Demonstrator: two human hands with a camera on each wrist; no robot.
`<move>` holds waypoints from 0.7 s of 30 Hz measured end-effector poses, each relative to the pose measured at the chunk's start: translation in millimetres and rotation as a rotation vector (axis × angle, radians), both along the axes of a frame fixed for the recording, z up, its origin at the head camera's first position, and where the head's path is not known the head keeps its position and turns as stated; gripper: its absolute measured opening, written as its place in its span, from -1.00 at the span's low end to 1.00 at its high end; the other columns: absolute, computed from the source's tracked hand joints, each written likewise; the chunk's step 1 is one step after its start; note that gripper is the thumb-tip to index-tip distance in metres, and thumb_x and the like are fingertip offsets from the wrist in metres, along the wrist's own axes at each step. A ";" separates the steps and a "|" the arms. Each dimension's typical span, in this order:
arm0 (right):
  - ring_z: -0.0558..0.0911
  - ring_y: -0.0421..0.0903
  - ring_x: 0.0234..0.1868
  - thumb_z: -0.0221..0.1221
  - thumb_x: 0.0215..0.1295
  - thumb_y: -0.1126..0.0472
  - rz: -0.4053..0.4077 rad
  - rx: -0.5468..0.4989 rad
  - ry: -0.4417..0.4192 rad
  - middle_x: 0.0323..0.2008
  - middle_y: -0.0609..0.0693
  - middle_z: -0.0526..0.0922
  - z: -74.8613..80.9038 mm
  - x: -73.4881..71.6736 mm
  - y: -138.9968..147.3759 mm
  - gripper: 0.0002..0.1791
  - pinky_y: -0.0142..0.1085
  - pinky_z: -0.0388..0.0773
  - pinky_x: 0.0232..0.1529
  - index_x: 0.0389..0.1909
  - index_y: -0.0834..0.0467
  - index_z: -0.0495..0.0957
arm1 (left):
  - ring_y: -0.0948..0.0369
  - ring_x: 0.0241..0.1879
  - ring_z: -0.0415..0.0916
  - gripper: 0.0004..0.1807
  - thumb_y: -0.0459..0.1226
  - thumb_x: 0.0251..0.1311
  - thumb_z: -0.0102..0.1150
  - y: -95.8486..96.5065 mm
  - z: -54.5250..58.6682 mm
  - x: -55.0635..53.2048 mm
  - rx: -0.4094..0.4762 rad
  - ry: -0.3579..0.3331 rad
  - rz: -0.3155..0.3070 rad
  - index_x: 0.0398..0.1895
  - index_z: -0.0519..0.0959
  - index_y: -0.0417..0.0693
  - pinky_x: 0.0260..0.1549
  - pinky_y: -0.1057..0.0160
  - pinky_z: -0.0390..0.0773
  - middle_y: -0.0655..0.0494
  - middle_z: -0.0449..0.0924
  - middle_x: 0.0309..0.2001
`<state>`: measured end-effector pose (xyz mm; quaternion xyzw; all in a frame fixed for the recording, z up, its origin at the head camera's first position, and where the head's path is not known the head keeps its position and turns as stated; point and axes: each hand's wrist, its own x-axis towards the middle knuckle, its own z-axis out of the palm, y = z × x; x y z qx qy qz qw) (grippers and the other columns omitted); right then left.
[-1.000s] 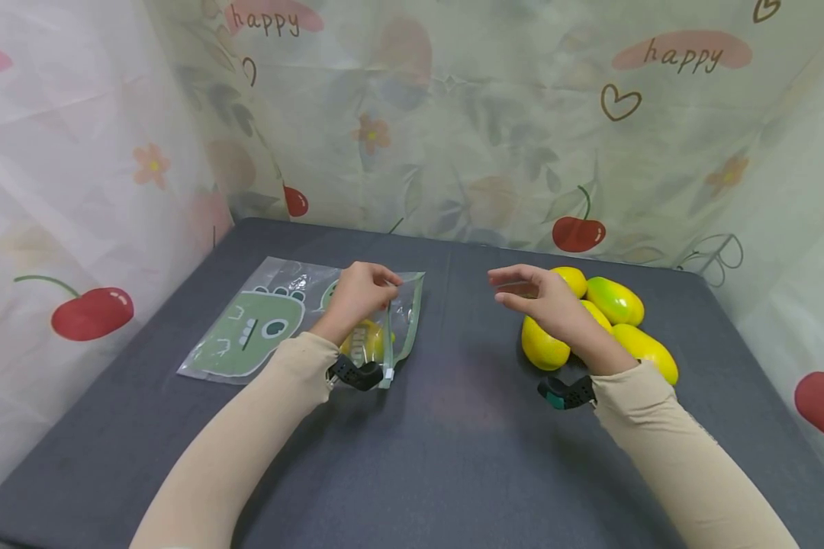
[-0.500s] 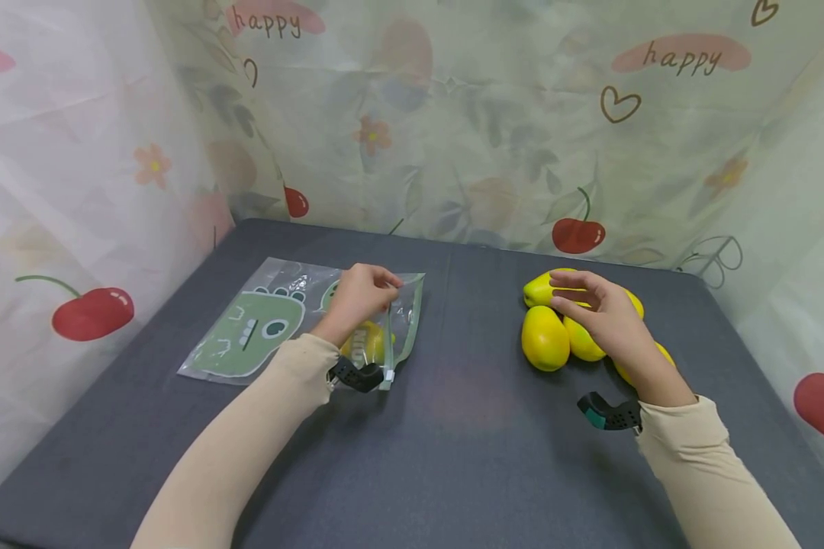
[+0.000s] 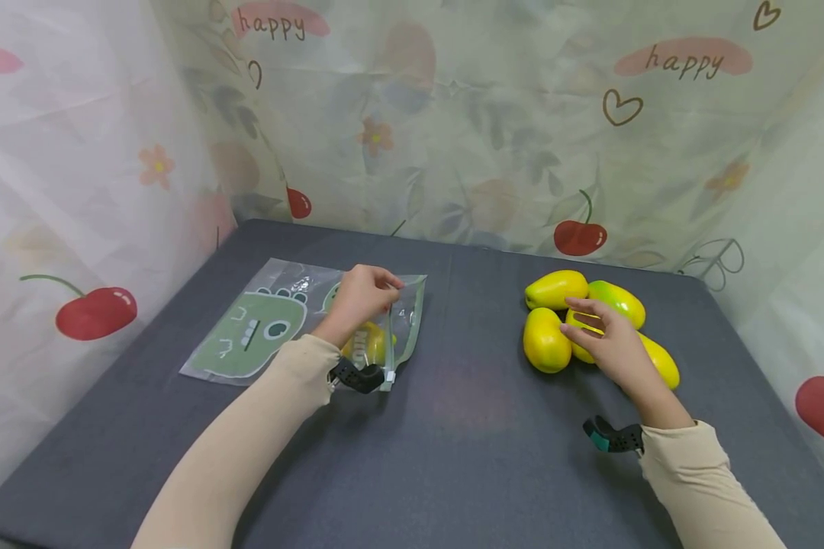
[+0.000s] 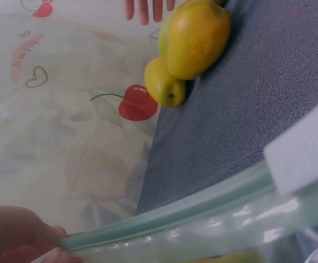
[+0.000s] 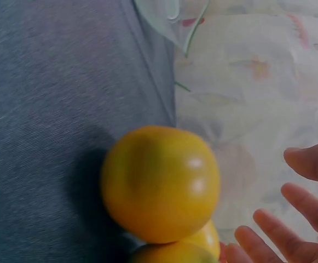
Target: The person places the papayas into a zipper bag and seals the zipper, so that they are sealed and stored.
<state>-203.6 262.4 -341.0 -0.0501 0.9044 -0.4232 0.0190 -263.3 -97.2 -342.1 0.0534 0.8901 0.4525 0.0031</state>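
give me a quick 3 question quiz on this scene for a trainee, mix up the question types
1. True or false: the left hand pinches the open edge of the zip bag.
2. Which best describes the right hand? A) curled shut round a mango B) fingers spread over the mango pile C) flat on the bare table
3. Fill in: a yellow fruit already lies ____ the zip bag.

Key: 1 true; 2 B; 3 inside
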 end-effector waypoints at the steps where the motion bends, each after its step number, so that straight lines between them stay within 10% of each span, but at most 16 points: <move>1: 0.25 0.31 0.38 0.12 0.36 -0.05 -0.003 0.005 -0.011 0.41 0.28 0.22 -1.8 -0.3 0.5 -0.27 0.16 0.34 0.24 0.42 0.24 0.19 | -0.12 -0.34 0.61 -0.77 -0.38 0.13 0.10 0.1 0.0 -0.2 -0.001 -0.001 0.001 -0.22 0.71 -0.03 -0.62 0.33 0.35 0.00 0.69 -0.41; 21: 0.35 0.26 0.32 0.18 0.32 -0.05 0.044 0.111 -0.048 0.36 0.29 0.30 -22.4 -8.0 -9.0 -0.25 0.11 0.33 0.27 0.39 0.27 0.23 | -0.01 -0.47 0.58 -0.77 -0.39 0.11 0.11 -0.8 -1.1 -2.8 -0.023 0.030 0.000 -0.24 0.72 -0.03 -0.63 0.33 0.36 0.05 0.67 -0.47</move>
